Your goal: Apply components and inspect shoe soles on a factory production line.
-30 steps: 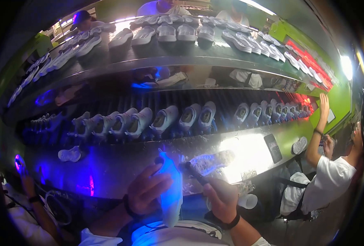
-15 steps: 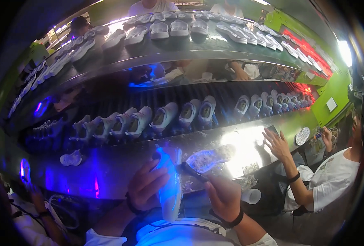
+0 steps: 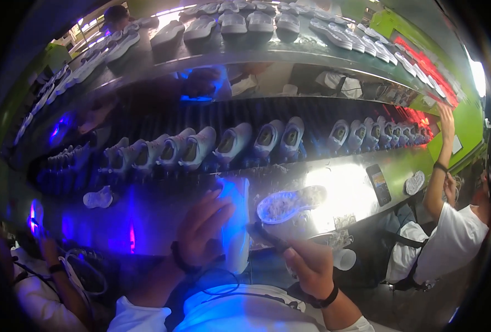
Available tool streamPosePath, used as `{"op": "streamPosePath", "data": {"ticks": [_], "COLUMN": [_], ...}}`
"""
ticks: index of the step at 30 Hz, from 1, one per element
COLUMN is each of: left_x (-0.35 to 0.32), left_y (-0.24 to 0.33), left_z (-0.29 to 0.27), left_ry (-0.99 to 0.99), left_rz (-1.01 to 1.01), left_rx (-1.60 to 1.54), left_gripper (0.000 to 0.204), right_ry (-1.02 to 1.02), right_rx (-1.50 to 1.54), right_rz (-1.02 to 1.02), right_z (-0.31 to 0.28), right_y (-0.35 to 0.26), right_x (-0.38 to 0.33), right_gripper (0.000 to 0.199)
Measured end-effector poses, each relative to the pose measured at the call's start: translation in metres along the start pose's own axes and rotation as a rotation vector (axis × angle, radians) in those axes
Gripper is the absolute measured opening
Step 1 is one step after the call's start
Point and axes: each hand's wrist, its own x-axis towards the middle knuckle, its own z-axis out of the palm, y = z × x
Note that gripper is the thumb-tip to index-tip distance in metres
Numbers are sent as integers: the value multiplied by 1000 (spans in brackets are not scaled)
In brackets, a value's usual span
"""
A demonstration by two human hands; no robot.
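I see the left hand [image 3: 201, 229] part-curled, holding a white, blue-lit shoe [image 3: 236, 224] before the body; the right hand [image 3: 313, 268] grips a slim, dark, brush-like tool [image 3: 271, 237] beside it; light, even strokes suit

On my feed, the left hand [image 3: 205, 224] holds a blue-lit shoe [image 3: 236, 221]; the right hand [image 3: 313, 268] grips a dark tool [image 3: 269, 237] beside it, near a sole [image 3: 291, 205].

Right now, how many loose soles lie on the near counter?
3: a left sole, a middle sole ahead of the right hand, and a right sole beside the phone. The left hand and held shoe may hide others.
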Motion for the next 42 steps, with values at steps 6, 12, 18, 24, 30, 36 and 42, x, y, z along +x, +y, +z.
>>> {"op": "streamPosePath", "data": {"ticks": [6,12,18,24,30,36,42], "left_x": [7,7,12,14,15,12,2], "left_y": [0,2,9,12,14,15,16], "left_z": [2,0,-7,-15,-23,-33,-37], "left_ry": [-37,-3,-47,-91,-165,-300,-369], "left_rz": [-52,-108,-219,-233,-303,-380,-460], "left_rx": [44,53,20,129,183,87,-87], "left_gripper": [53,67,74,71,63,61,52], "right_ry": [100,155,182,240,274,197,146], "right_rx": [-38,-52,-93,-144,-354,-440,-398], "right_rz": [-77,-172,-307,-374,-396,-477,-468], "right_z": [14,24,32,35,27,11,9], "right_y": [9,19,18,16,-5,-16,-7], "right_x": [-8,-12,-13,-13,-9,8,17], "right_gripper": [24,22,22,21,20,21,22]}}
